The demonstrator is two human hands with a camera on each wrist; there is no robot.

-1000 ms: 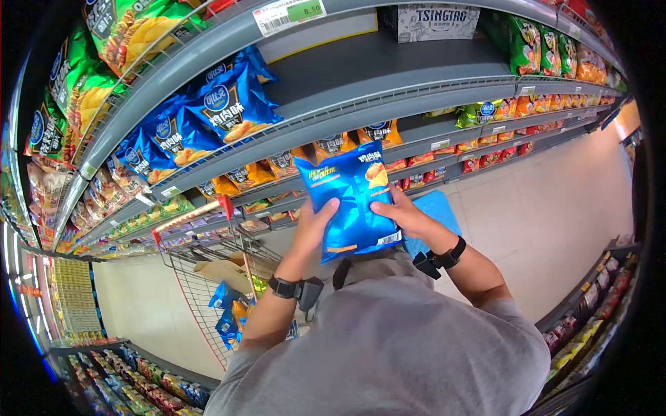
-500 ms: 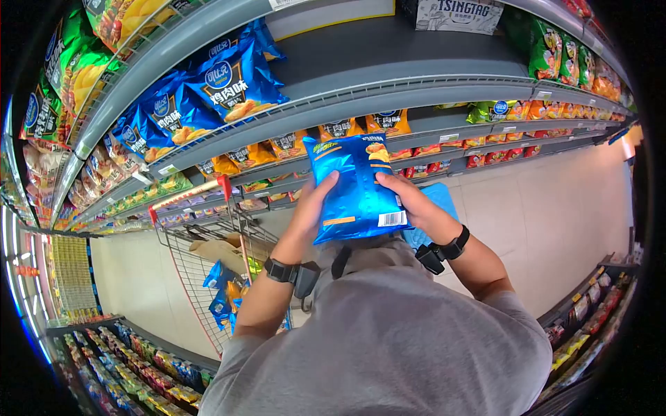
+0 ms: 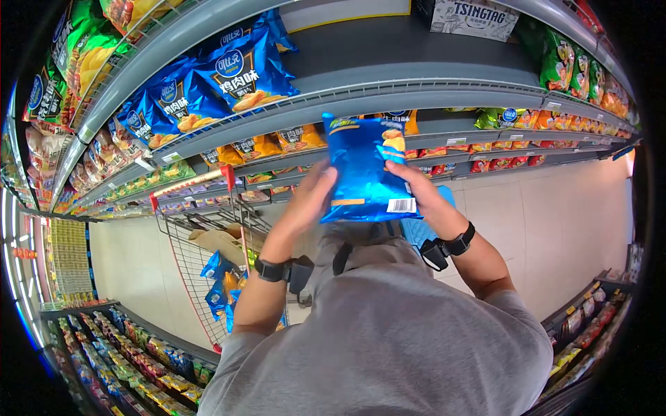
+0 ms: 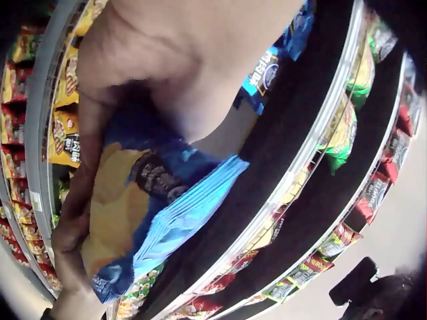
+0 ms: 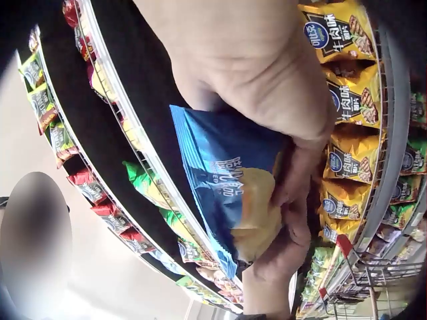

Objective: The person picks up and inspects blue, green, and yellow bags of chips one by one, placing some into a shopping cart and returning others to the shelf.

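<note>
Now the blue crisp bag [image 3: 366,168] sits higher and nearer the shelves than a second ago, lifted from chest level toward the empty stretch of grey shelf [image 3: 416,52] beside the matching blue bags [image 3: 239,69]. Both hands carry it: the left hand [image 3: 313,196] grips the bag's left edge, fingers curled behind the foil with the thumb on the printed front, as the left wrist view shows [image 4: 73,220], and the right hand [image 3: 416,194] clamps the lower right side near the barcode, its fingers [image 5: 293,220] wrapped round the pack. The bag stands upright, tipped a little, its back panel facing the head camera, clear of every shelf and touching nothing but the hands. I judge that the steady rise over the last second means the bag is on its way up to the blue row rather than down to the trolley [image 3: 201,243], which stands to the left with several bags in its basket. Orange bags [image 3: 298,139] fill the shelf just behind the raised pack.
</note>
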